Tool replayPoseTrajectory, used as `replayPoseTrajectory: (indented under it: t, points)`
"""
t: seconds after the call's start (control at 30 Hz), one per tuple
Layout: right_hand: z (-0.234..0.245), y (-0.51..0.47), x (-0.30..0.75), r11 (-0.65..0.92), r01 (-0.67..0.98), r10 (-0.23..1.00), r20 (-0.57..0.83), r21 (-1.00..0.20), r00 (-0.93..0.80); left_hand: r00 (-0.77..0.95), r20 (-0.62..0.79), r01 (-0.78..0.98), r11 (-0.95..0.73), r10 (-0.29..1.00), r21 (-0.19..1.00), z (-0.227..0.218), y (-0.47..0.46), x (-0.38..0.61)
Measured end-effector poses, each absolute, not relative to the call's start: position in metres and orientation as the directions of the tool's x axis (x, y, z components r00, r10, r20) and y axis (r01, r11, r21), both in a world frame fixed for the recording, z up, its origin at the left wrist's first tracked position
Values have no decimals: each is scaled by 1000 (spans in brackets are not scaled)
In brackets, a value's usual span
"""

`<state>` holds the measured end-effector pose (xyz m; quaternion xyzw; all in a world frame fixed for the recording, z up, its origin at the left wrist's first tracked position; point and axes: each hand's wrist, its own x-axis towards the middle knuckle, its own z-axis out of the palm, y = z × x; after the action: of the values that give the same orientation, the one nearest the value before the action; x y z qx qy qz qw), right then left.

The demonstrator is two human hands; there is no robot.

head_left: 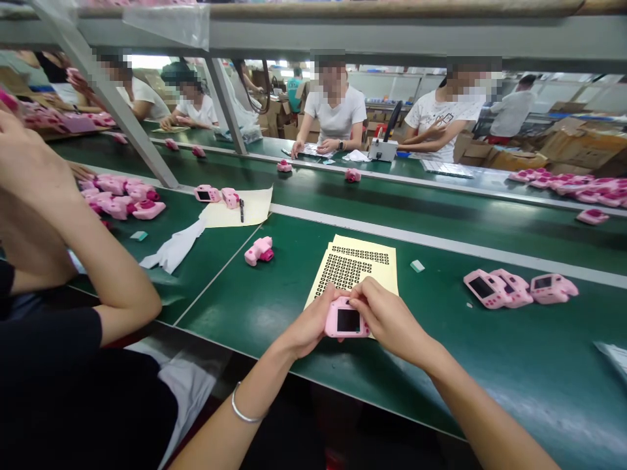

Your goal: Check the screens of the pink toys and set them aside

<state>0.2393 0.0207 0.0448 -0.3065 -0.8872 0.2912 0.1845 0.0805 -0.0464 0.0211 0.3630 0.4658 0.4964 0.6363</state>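
A small pink toy camera (347,319) with a dark screen sits between both my hands, low over the green table (255,313). My left hand (307,326) wraps its left side, fingers closed. Fingers of my right hand (386,318) are pinched at the camera's top edge. Just behind the camera lies a cream sheet (355,266) covered in rows of tiny dark stickers. One more pink camera (259,250) lies to the left of the sheet, and three pink cameras (519,288) rest to the right.
A seated person's bare arm (98,261) fills the left side. A heap of pink cameras (125,196), a white cloth (174,248) and a cream paper with a pen (241,207) lie beyond. Workers sit across the green conveyor belt (441,209). A slanted metal post (117,104) stands left.
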Motion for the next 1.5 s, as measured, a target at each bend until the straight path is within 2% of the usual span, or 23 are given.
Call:
replayPoseTrajectory:
  t: [0.3,0.47,0.5,0.53,0.63,0.7,0.73,0.8,0.87,0.93,0.97,1.03,1.23,1.37,1.5]
  points:
    - [48,17,243,713,467,639,212,-523,-739,78,-191,-207,204,978,957,23,-49,83]
    - [32,6,242,685,386,692,386,-618,-610,18,-69,-50,70,997,996,28,-53,82]
    - [29,4,243,703,371,685,436,-607,-584,17,-43,-30,44,999,999,29,-53,82]
    - [26,1,244,738,370,660,488,-565,-570,24,-22,-19,22,999,1000,29,-54,82]
    - [21,-4,250,859,396,510,594,-324,-622,68,-22,-91,28,997,995,28,-55,81]
    - [21,-5,256,885,383,461,594,-263,-659,105,-46,-178,64,993,982,26,-56,79]
    - [21,-5,258,873,374,487,576,-312,-656,115,-43,-206,67,992,976,24,-56,78]
    - [22,-4,261,752,351,641,492,-558,-590,124,-35,-223,62,992,973,23,-57,76]
    - [23,-3,261,478,270,799,286,-836,-528,123,-71,-245,99,990,965,24,-57,75]
    - [23,-2,260,189,160,834,72,-969,-548,113,-144,-277,171,983,946,26,-57,75]
    - [23,-1,259,98,119,822,13,-988,-569,108,-177,-291,201,978,935,28,-56,76]
    - [22,-2,257,33,72,817,-15,-997,-576,82,-198,-308,214,977,927,30,-56,80]
    - [13,-3,256,173,61,850,118,-983,-513,9,-61,-287,61,998,956,27,-58,91]
    - [15,5,264,144,78,805,71,-986,-590,80,-43,-278,64,996,959,20,-59,88]
    - [20,17,275,284,143,700,103,-948,-707,217,-48,-144,80,975,986,20,-60,85]
